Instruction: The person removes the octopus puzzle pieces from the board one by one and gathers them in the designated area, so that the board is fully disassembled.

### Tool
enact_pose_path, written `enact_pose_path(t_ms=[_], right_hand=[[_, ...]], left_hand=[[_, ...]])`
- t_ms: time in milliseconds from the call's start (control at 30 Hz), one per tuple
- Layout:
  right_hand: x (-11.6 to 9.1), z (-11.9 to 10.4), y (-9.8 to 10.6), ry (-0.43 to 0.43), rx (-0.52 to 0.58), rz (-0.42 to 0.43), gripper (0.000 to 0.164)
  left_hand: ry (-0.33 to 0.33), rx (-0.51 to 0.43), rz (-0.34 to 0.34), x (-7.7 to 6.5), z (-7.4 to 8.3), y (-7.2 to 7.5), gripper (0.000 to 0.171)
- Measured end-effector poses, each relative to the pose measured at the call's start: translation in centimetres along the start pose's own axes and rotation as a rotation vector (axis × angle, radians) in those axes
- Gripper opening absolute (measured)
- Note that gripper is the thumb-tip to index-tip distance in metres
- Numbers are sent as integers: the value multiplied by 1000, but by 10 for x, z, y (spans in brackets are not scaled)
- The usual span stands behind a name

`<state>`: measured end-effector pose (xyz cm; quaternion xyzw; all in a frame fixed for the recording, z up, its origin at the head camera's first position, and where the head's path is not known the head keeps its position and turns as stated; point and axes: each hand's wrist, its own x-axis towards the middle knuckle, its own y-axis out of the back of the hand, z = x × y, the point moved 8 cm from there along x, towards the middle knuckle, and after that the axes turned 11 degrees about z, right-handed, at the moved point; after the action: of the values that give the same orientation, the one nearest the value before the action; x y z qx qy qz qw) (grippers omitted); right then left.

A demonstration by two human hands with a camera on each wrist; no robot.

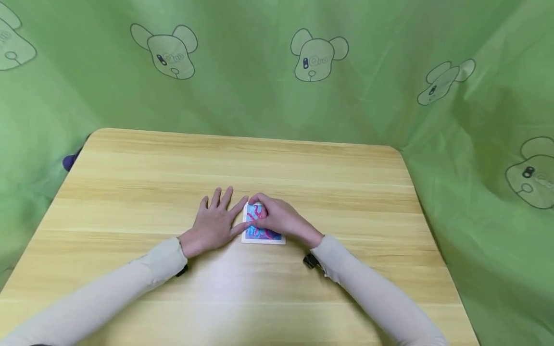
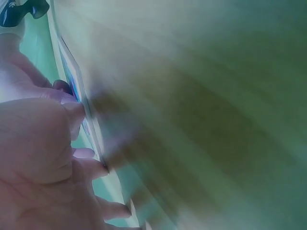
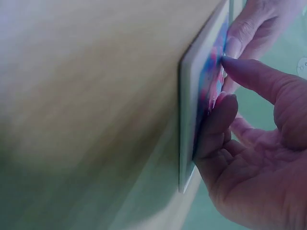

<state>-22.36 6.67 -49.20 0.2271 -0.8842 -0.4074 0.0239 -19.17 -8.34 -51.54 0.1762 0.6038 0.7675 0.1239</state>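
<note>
A small square board lies flat near the middle of the table. Its pale border surrounds a blue, pink and purple picture. My left hand rests spread at the board's left side, thumb and index finger at its border, the other fingers on the table. Over the picture, my right hand is bent, its index finger by the top edge and its thumb on the face near the left thumb. In the right wrist view, its other fingers curl against the board. Whether it pinches a loose piece is hidden.
The wood-grain table has rounded far corners. Green cloth printed with bear heads hangs behind and at both sides. A dark purple object shows beyond the table's left edge. Both wrists carry small black devices.
</note>
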Motion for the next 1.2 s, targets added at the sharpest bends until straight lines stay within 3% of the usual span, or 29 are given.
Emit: enact_pose_path(t_ms=[300, 533, 867, 1200], right_hand=[[2, -1, 1, -36, 16, -1, 48], [3, -3, 2, -35, 7, 14, 47], [3, -6, 1, -22, -23, 47, 37], [4, -7, -1, -21, -68, 69, 40]], left_hand=[[-7, 26, -25, -1, 6, 9, 76], [4, 2, -30, 0, 0, 0, 77], [-1, 11, -35, -1, 1, 3, 76], [0, -12, -32, -1, 0, 3, 75]])
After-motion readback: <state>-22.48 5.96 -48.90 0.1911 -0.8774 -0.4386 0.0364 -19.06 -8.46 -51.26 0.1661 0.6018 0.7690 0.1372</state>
